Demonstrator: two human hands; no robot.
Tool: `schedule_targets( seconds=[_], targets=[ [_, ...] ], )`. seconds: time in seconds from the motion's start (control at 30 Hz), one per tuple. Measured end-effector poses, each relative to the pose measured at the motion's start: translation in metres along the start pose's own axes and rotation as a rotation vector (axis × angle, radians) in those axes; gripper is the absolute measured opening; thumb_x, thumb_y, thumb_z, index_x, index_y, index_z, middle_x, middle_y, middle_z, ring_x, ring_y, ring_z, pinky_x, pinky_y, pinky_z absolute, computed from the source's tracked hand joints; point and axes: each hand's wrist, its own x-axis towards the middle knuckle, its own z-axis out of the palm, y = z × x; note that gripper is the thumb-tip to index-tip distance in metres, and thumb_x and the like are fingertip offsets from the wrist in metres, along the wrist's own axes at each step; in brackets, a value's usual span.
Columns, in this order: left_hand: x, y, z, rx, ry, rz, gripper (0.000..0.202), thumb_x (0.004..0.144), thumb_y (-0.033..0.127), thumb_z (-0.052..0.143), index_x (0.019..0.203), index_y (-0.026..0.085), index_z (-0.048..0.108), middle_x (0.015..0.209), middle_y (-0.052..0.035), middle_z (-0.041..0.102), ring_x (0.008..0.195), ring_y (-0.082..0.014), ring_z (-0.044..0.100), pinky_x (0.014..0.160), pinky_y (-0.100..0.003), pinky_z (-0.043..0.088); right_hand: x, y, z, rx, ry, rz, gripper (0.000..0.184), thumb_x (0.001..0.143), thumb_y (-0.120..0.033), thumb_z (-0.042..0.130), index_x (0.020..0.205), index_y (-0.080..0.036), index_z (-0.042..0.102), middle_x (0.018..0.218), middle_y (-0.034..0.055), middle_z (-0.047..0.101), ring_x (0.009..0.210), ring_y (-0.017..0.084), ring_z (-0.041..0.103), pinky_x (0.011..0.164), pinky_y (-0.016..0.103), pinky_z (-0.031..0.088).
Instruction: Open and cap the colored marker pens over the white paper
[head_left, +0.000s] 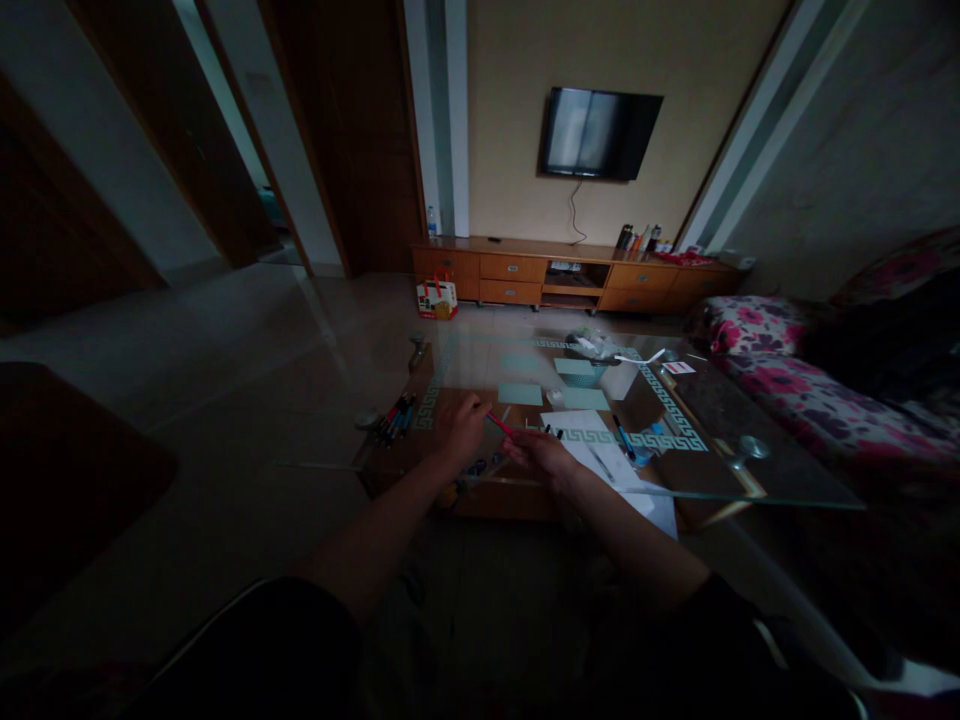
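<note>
A: ok so in the head view, what's going on with the grip?

B: Left hand point(461, 430) is pinching one end of the red pen point(499, 424), and the right hand point(541, 456) seems closed on the other. Pen's up in the air over the glass table point(802, 490). I'd hold both ends in line and go gentle and even so nothing slips.

A: Cap on or off?

B: can't tell lol, the hands cover both ends and it's super dim. The right forearm point(637, 525) hides part of the white paper point(616, 470), and the dark pens point(390, 420) on the left blur into one bunch.
</note>
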Motion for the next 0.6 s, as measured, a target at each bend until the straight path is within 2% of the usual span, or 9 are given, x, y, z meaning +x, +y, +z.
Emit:
schedule_targets(
  seconds=[0.17,0.37,0.5,0.6],
  targets=[
    [0.001,0.0,0.0,0.002,-0.024,-0.083,0.035,0.093,0.021,0.043,0.12,0.025,0.066,0.11,-0.0081,0.06,0.097,-0.0233,0.055,0.087,-0.035,0.038,0.0,-0.001,0.0,-0.066,0.053,-0.058,0.01,0.082,-0.008,0.067,0.088,-0.013,0.063,0.079,0.0067,0.074,0.068,0.013,0.072,0.058,0.018,0.057],
    [0.0,-0.002,0.005,0.064,-0.176,-0.172,0.03,0.092,0.022,0.044,0.103,0.021,0.072,0.104,-0.0093,0.063,0.095,-0.0243,0.059,0.087,-0.036,0.042,0.001,-0.001,-0.005,-0.177,0.089,-0.201,0.011,0.08,-0.02,0.07,0.082,-0.018,0.06,0.07,0.0011,0.07,0.062,0.012,0.069,0.054,0.019,0.054],
    [0.001,0.002,0.012,0.101,-0.253,-0.211,0.029,0.091,0.024,0.046,0.099,0.018,0.073,0.104,-0.0132,0.066,0.097,-0.0262,0.063,0.086,-0.039,0.046,0.008,0.002,-0.012,-0.297,0.114,-0.285,0.014,0.076,-0.027,0.071,0.079,-0.018,0.061,0.064,-0.0016,0.068,0.054,0.011,0.064,0.052,0.019,0.051],
    [0.002,0.009,0.019,0.089,-0.3,-0.225,0.027,0.091,0.027,0.049,0.101,0.018,0.073,0.103,-0.0149,0.068,0.099,-0.0266,0.064,0.086,-0.038,0.048,0.015,0.005,-0.019,-0.454,0.143,-0.341,0.012,0.075,-0.026,0.071,0.079,-0.018,0.063,0.063,-0.0012,0.069,0.052,0.011,0.063,0.05,0.019,0.05]
  ],
)
